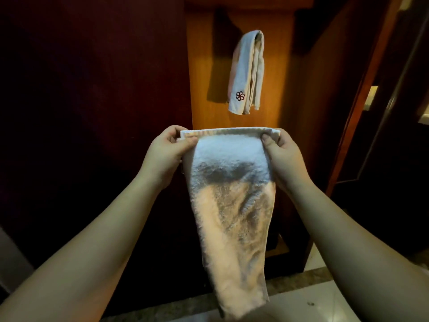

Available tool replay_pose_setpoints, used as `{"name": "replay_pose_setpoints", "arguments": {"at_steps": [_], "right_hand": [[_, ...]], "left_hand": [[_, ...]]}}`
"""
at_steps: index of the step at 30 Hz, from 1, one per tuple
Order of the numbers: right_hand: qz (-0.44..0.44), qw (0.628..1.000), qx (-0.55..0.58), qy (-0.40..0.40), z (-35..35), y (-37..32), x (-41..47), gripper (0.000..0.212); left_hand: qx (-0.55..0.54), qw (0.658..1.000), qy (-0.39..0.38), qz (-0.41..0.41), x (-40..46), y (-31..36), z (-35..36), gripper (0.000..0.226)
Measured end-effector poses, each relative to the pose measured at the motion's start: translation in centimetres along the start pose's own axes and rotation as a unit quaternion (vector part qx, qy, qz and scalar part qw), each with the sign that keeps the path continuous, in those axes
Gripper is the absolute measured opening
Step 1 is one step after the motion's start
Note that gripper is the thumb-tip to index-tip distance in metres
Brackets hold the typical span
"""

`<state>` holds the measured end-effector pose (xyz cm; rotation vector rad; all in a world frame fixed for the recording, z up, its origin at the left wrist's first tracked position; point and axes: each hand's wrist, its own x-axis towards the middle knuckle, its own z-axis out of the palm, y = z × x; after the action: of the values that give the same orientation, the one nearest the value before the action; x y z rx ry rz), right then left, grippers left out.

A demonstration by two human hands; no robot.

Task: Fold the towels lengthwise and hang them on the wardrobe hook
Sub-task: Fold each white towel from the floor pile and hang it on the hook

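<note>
A white terry towel (232,205) hangs down in front of me, folded into a long strip. My left hand (166,151) pinches its top left corner and my right hand (278,149) pinches its top right corner, stretching the top edge level. Above it, a second white towel (247,70) with a red flower emblem hangs folded on the lit wooden wardrobe panel (209,54). The hook that holds it is hidden under the cloth.
A dark wardrobe door (92,89) fills the left side. An angled wooden door frame (362,89) stands on the right. Pale floor tiles (320,298) with a grey stone strip lie below the wardrobe base.
</note>
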<state>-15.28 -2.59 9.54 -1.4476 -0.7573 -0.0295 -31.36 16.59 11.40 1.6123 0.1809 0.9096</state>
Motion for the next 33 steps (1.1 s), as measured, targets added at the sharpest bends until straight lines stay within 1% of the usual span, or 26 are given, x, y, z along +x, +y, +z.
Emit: {"name": "replay_pose_setpoints", "arguments": {"at_steps": [1, 2, 4, 5, 6, 8, 12, 14, 16, 17, 18, 20, 21, 23, 24, 26, 28, 30, 33], "right_hand": [[0.005, 1.0, 0.015, 0.001, 0.0, -0.1, 0.1, 0.022], [0.008, 1.0, 0.029, -0.001, 0.0, -0.3, 0.2, 0.022], [0.013, 0.999, 0.048, -0.008, -0.1, -0.4, 0.2, 0.022], [0.015, 0.999, 0.05, -0.011, -0.2, -0.3, 0.1, 0.024], [0.017, 0.999, 0.043, -0.011, -0.2, -0.2, 0.1, 0.026], [0.018, 1.0, 0.007, -0.007, -0.4, 0.2, -0.1, 0.028], [-0.014, 0.998, -0.061, 0.017, -1.0, 1.1, -0.6, 0.019], [-0.022, 0.997, -0.076, 0.023, -1.2, 1.7, -0.9, 0.022], [0.018, 0.999, -0.037, 0.001, -1.2, 2.2, -1.2, 0.031], [0.058, 0.998, 0.017, -0.029, -1.0, 2.5, -1.4, 0.041], [0.108, 0.987, 0.09, -0.074, -0.9, 2.9, -1.6, 0.057], [0.206, 0.939, 0.212, -0.174, -0.9, 3.6, -2.0, 0.09], [0.235, 0.917, 0.243, -0.213, -1.0, 3.8, -2.2, 0.096], [0.262, 0.888, 0.271, -0.262, -1.4, 4.1, -2.7, 0.092], [0.272, 0.881, 0.28, -0.267, -1.5, 4.4, -2.8, 0.086], [0.29, 0.882, 0.283, -0.242, -1.5, 5.1, -3.0, 0.071], [0.296, 0.891, 0.285, -0.196, -1.2, 5.6, -3.1, 0.056], [0.28, 0.907, 0.272, -0.156, -0.7, 5.8, -3.3, 0.05], [0.229, 0.953, 0.179, -0.089, 0.7, 5.5, -4.0, 0.029]], "left_hand": [[-0.051, 0.998, 0.005, -0.019, -0.2, 0.0, 0.2, 0.007], [-0.106, 0.993, -0.01, -0.05, -0.4, -0.2, 0.4, 0.006], [-0.197, 0.967, -0.091, -0.133, -1.1, -1.1, 0.7, 0.017], [-0.213, 0.954, -0.119, -0.173, -1.5, -1.6, 0.8, 0.021], [-0.212, 0.948, -0.127, -0.2, -1.9, -2.1, 1.0, 0.022], [-0.208, 0.949, -0.104, -0.213, -2.0, -2.6, 1.2, 0.025], [-0.21, 0.955, -0.066, -0.2, -1.6, -2.3, 1.2, 0.022], [-0.208, 0.956, -0.055, -0.201, -1.7, -2.1, 1.5, 0.02], [-0.203, 0.956, -0.042, -0.207, -1.9, -2.1, 1.9, 0.019], [-0.203, 0.956, -0.035, -0.207, -2.0, -2.1, 2.1, 0.018], [-0.203, 0.957, -0.03, -0.206, -2.0, -2.2, 2.2, 0.018], [-0.194, 0.959, -0.028, -0.206, -2.2, -2.4, 2.3, 0.018], [-0.186, 0.96, -0.03, -0.207, -2.4, -2.5, 2.3, 0.018], [-0.171, 0.962, -0.034, -0.211, -2.7, -2.7, 2.3, 0.018], [-0.164, 0.963, -0.034, -0.211, -2.8, -2.9, 2.3, 0.018], [-0.142, 0.968, -0.028, -0.203, -3.1, -3.3, 2.2, 0.018], [-0.113, 0.975, -0.023, -0.19, -3.3, -3.7, 2.0, 0.017], [-0.088, 0.98, -0.014, -0.176, -3.5, -4.2, 1.9, 0.015], [-0.066, 0.984, 0.017, -0.165, -3.9, -4.9, 2.4, 0.015]]}}
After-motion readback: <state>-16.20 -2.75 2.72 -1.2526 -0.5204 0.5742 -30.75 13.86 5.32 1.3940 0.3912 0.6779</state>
